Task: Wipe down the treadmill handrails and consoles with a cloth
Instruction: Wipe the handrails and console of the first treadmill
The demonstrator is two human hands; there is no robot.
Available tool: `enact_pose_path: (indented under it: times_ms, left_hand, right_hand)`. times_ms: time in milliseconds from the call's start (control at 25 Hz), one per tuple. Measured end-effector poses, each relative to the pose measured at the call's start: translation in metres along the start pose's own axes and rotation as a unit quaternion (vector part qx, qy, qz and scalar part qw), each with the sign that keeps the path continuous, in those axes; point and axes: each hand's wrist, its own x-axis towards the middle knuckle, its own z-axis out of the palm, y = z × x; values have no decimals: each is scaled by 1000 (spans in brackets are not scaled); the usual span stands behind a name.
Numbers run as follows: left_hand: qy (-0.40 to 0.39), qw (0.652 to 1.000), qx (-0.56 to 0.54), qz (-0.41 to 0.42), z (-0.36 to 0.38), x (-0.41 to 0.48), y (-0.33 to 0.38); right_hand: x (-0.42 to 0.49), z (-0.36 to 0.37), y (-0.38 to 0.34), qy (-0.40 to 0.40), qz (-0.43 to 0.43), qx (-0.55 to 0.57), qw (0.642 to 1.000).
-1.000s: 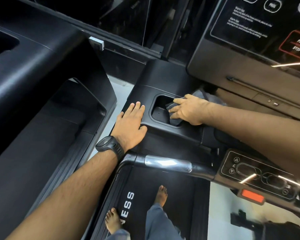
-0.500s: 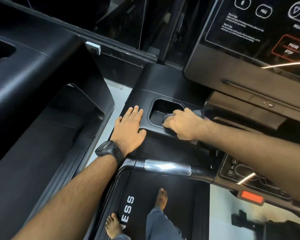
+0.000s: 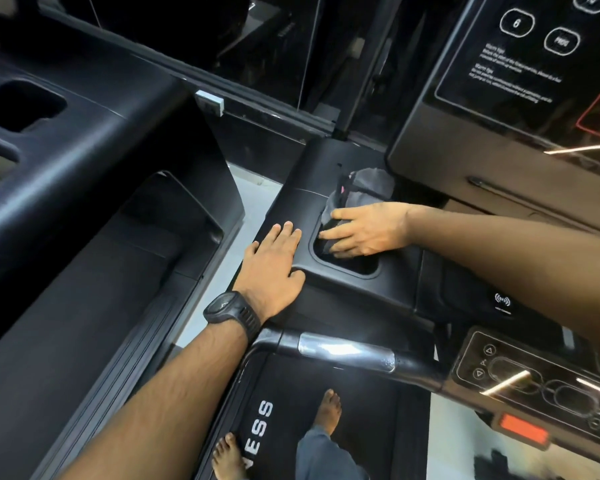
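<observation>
I see the cup pocket [image 3: 359,267] mostly filled by the right hand [image 3: 364,233] and the cloth [image 3: 369,183]; only its near corner is free. The left hand [image 3: 274,268] lies flat beside its left rim. The console [image 3: 465,164] looms close behind, and the handrail [image 3: 343,351] bars the near side.

We find the left hand [image 3: 274,268], a black watch [image 3: 231,311] on its wrist, flat on the black console tray [image 3: 326,174], just beside the cup recess [image 3: 361,270]. The right hand [image 3: 364,233] presses a grey cloth [image 3: 369,183] into that recess. A chrome handrail [image 3: 347,351] runs below.
</observation>
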Motion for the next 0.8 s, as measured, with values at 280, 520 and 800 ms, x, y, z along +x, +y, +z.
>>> enact_pose_path:
  times_ms: [280,520,800]
  left_hand:
    - [2,1000,-10,4,0,-3,-2]
    - [1,1000,-18,5,1,-4,-4]
    - [9,1000,-10,1,2,-1,-2]
  right_hand:
    - [0,-12,-10,-167,82,203,961]
    - [-6,-30,-9,-220,112,335,909]
    - [-3,-16,5,-141,2,91,986]
